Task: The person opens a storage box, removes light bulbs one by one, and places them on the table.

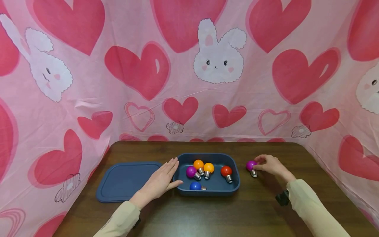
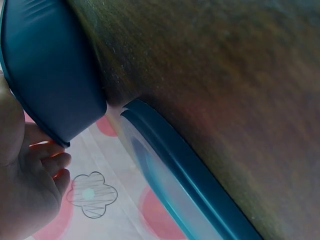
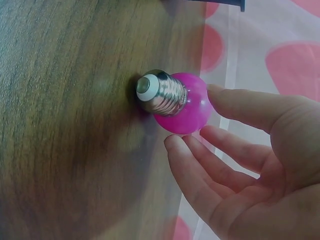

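Observation:
To the right of the box, my right hand [image 1: 270, 165] holds a purple light bulb [image 1: 251, 165] between thumb and fingers. In the right wrist view the bulb's silver screw base [image 3: 162, 95] points away from the palm, close to the tabletop. My left hand [image 1: 158, 179] has its fingers extended along the left rim of a dark blue box [image 1: 207, 193]. Inside the box lie another purple bulb [image 1: 190, 171], two orange bulbs [image 1: 208, 167], a red bulb [image 1: 226, 171] and a blue bulb [image 1: 195, 185], partly hidden by the front wall.
A dark blue lid [image 1: 127, 181] lies flat left of the box, partly behind my left hand. Everything stands on a brown wooden table [image 1: 204, 217]. A pink cloth [image 1: 183, 89] with hearts and rabbits hangs behind and at both sides.

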`<move>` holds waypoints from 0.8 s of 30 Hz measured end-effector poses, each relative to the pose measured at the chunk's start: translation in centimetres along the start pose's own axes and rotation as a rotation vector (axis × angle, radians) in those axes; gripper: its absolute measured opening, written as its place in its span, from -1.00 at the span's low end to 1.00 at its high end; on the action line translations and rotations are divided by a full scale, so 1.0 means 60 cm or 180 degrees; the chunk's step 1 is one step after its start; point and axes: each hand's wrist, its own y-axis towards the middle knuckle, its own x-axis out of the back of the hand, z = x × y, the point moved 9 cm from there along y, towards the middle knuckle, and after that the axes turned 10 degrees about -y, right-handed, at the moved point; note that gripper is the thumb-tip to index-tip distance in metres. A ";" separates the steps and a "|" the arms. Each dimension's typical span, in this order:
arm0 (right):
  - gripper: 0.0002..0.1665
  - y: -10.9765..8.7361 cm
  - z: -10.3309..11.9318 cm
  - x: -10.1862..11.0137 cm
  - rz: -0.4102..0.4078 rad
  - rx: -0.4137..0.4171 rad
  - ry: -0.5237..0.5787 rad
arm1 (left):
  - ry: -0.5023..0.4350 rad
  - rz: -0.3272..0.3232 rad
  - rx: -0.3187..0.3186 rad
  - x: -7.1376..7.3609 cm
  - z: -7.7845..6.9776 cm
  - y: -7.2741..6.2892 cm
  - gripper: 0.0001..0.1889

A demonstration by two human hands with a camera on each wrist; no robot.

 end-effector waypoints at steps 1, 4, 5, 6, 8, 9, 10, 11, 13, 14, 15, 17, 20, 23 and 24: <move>-0.49 0.000 -0.002 0.000 -0.0005 -0.0005 -0.0007 | 0.0006 0.0000 0.0004 0.000 0.000 0.000 -0.15; -0.49 -0.003 -0.004 0.001 0.0000 0.0016 0.0026 | -0.0014 -0.0002 0.0006 -0.001 0.000 0.001 -0.15; -0.49 -0.004 -0.005 0.001 0.0000 0.0024 0.0034 | -0.0017 0.0002 0.0010 -0.002 0.000 0.001 -0.15; -0.48 -0.005 -0.006 0.001 0.0000 0.0030 0.0049 | -0.0020 0.0007 0.0012 -0.002 0.000 0.001 -0.15; -0.48 -0.007 -0.006 0.001 0.0022 0.0048 0.0085 | -0.0020 0.0012 0.0009 -0.003 0.000 0.000 -0.15; -0.48 -0.008 -0.006 0.001 0.0031 0.0057 0.0094 | -0.0019 0.0015 0.0008 -0.003 0.000 0.000 -0.15; -0.48 -0.009 -0.006 0.000 0.0045 0.0066 0.0112 | -0.0016 0.0017 0.0006 -0.003 -0.001 0.000 -0.15; -0.48 -0.010 -0.005 0.000 0.0050 0.0077 0.0126 | -0.0013 0.0017 0.0003 -0.004 -0.001 0.000 -0.15; -0.47 -0.012 -0.002 0.001 0.0064 0.0082 0.0185 | -0.0011 0.0011 -0.0001 -0.004 -0.001 0.000 -0.15; -0.46 -0.013 0.000 0.002 0.0072 0.0090 0.0210 | -0.0014 0.0006 -0.0002 -0.005 0.000 0.000 -0.15; -0.45 -0.013 0.002 0.004 0.0073 0.0096 0.0227 | -0.0011 0.0006 -0.0001 -0.005 0.000 0.000 -0.15; -0.43 -0.014 0.008 0.008 0.0067 0.0097 0.0264 | -0.0017 -0.0001 0.0000 -0.004 0.000 0.000 -0.15; -0.41 -0.014 0.018 0.016 0.0069 0.0125 0.0281 | -0.0023 -0.0012 0.0005 -0.003 0.001 -0.001 -0.15; -0.41 -0.012 0.032 0.027 0.0006 0.0198 0.0196 | -0.0035 -0.0023 0.0000 -0.001 0.001 0.000 -0.16; -0.42 -0.011 0.036 0.030 -0.0009 0.0204 0.0170 | -0.0036 -0.0025 -0.0003 -0.001 0.001 0.000 -0.15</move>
